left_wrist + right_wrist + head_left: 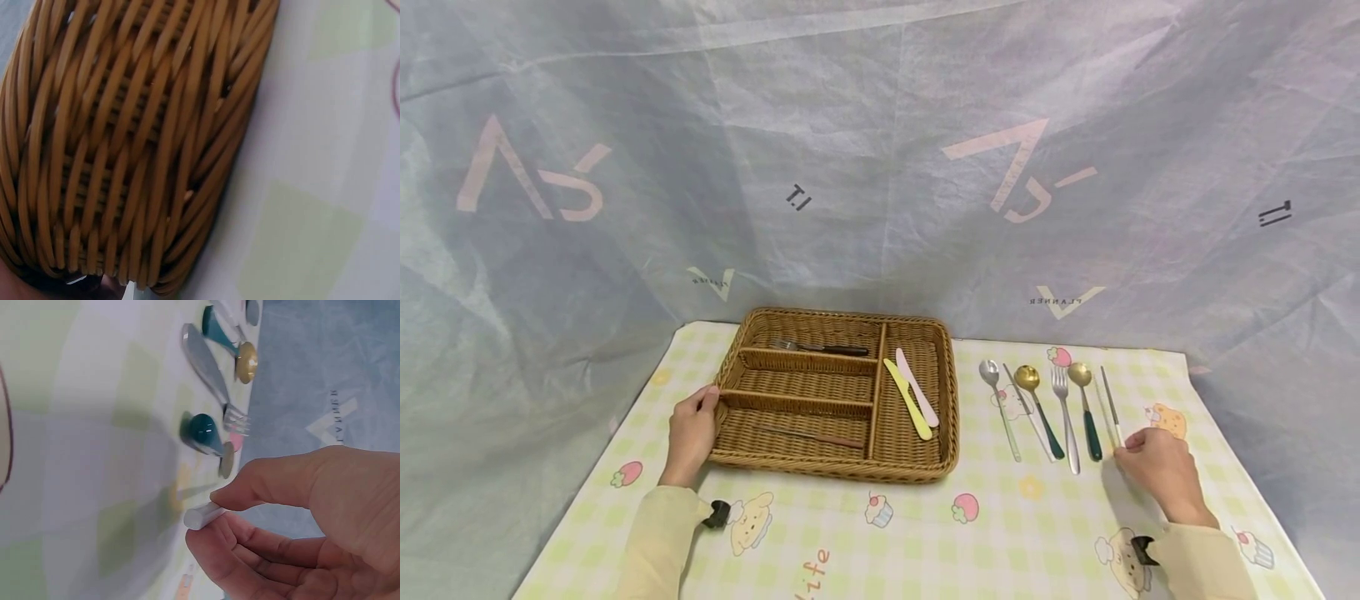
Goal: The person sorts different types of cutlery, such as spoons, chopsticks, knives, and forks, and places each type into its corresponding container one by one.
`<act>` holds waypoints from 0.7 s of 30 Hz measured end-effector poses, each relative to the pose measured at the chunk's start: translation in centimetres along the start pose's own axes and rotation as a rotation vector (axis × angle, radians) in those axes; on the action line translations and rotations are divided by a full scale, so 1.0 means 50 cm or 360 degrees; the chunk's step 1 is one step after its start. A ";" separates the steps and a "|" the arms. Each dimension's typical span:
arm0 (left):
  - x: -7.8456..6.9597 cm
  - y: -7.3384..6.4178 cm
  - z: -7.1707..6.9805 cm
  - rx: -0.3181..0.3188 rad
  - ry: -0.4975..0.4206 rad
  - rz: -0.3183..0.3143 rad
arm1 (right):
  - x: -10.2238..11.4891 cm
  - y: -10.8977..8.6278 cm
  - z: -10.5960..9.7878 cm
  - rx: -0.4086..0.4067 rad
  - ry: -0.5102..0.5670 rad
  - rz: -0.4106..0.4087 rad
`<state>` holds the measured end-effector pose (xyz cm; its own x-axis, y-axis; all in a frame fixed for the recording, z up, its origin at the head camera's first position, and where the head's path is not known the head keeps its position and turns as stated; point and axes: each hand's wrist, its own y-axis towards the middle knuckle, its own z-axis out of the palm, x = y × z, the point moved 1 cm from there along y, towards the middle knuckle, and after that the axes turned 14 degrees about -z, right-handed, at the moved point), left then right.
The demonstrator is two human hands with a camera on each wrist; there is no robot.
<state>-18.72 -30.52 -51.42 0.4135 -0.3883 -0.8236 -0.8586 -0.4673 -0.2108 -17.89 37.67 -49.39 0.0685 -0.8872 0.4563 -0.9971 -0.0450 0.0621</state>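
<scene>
Two pastel knives (907, 400) in basket (835, 473); left hand (692, 433) gripping rim (953, 400), right hand (1161, 471) pinching utensil (203, 516).

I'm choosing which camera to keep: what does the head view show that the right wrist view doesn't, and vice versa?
Only the head view shows the rectangular brown woven basket, the long yellow knife and pink knife inside, and the left hand holding its rim.

Only the right wrist view shows the blunt end of the slim white-handled stick.

Both show that stick, the right hand, the silver metal fork and gold spoons with dark green handles.
</scene>
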 end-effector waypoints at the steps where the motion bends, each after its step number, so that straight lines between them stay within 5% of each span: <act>1: 0.000 0.000 0.000 -0.0011 0.0001 0.0009 | 0.002 -0.002 -0.003 0.0001 0.0000 -0.0006; 21: 0.000 -0.001 -0.001 -0.0007 -0.0018 0.0008 | 0.058 -0.035 -0.044 -0.0002 -0.0001 -0.0085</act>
<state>-18.66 -30.53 -51.41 0.4054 -0.3815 -0.8307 -0.8594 -0.4689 -0.2041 -15.89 36.16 -46.23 0.1217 -0.8838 0.4518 -0.9919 -0.0919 0.0874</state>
